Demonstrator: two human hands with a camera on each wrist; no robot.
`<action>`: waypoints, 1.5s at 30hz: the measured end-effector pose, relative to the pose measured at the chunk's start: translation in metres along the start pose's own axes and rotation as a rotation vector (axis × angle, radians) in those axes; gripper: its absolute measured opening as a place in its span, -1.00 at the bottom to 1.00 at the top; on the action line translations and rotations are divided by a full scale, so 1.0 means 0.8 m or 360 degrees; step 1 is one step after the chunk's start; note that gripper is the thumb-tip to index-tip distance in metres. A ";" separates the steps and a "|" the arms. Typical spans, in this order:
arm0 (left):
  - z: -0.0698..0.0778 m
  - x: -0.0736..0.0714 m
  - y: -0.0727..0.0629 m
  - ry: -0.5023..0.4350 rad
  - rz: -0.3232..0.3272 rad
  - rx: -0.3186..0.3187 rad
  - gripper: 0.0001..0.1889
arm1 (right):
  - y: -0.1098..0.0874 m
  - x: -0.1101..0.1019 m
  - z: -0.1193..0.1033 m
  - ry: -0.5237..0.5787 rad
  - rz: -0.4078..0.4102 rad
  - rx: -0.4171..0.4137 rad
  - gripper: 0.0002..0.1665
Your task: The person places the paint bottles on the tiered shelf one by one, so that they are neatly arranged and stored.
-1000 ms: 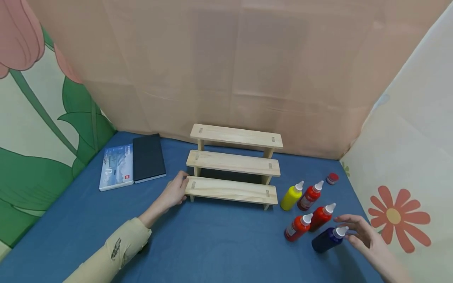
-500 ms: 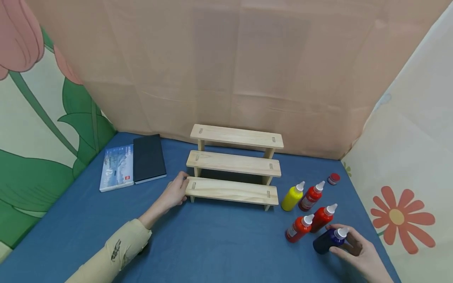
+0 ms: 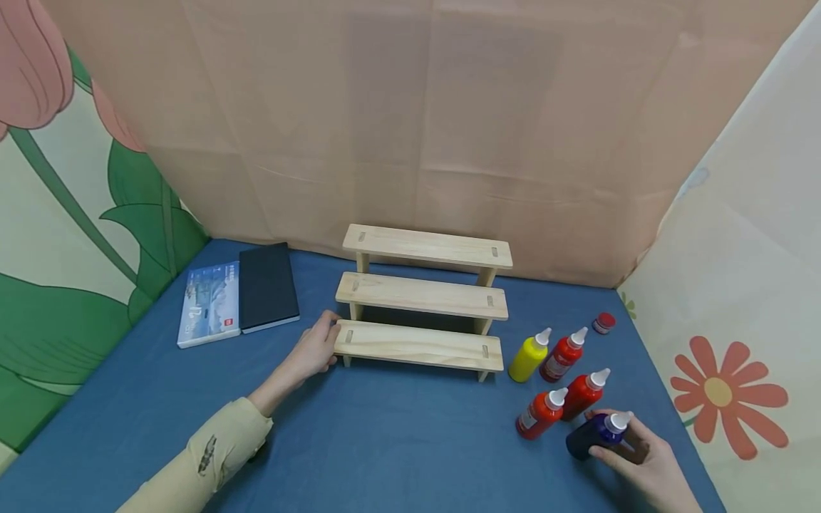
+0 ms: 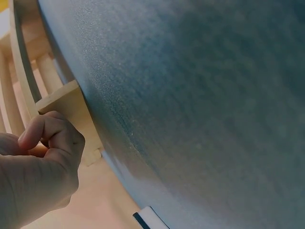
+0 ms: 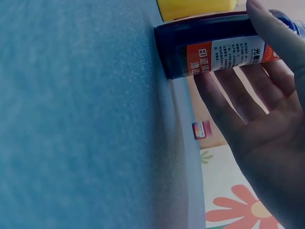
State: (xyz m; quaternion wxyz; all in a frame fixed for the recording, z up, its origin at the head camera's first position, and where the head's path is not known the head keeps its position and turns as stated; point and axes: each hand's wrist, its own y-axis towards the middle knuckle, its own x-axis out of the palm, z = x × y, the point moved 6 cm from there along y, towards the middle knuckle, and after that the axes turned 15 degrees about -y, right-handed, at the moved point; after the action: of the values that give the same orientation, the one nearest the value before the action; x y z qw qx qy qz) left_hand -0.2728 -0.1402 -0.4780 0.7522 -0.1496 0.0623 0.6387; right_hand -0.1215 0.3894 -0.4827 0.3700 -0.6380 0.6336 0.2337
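A three-tier wooden shelf rack (image 3: pixel 420 344) stands against the back wall of the blue table. My left hand (image 3: pixel 316 345) grips the left end of its lowest step; in the left wrist view the curled fingers (image 4: pixel 62 136) are right at the board's end. At the right, my right hand (image 3: pixel 651 467) holds a dark blue squeeze bottle (image 3: pixel 585 436) with a white nozzle cap. The right wrist view shows the thumb on one side of this bottle (image 5: pixel 176 45), the fingers on the other, and a printed label. Its base is close to the cloth.
Two red bottles (image 3: pixel 539 417) (image 3: pixel 582 395) stand beside the blue one, with another red bottle (image 3: pixel 563 358) and a yellow bottle (image 3: pixel 527 360) behind. A small red-lidded jar (image 3: pixel 603 323) sits farther back. Two books, one blue-and-white (image 3: pixel 209 303) and one black (image 3: pixel 269 287), lie at the left.
My right hand has moved in from the right and taken hold of the blue bottle, thumb and fingers around it. My left hand stays on the rack.
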 end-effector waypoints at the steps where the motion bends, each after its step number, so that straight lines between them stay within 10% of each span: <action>1: 0.000 0.000 0.000 0.0001 -0.0001 0.0002 -0.65 | 0.000 0.000 -0.001 -0.0006 0.0010 -0.0005 -0.26; 28: 0.001 0.000 0.000 0.0006 -0.0021 0.0025 -0.64 | -0.016 -0.037 -0.017 -0.0097 0.0191 0.0006 -0.21; 45: 0.003 0.000 0.001 0.0037 -0.0012 0.0073 -0.64 | -0.025 -0.123 -0.137 -0.0034 0.0667 -0.0571 -0.31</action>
State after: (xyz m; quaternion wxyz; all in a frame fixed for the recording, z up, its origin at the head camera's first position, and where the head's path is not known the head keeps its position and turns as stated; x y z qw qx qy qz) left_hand -0.2736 -0.1396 -0.4761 0.7571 -0.1399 0.0852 0.6325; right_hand -0.1289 0.3661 -0.3360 0.2014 -0.5458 0.6963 0.4204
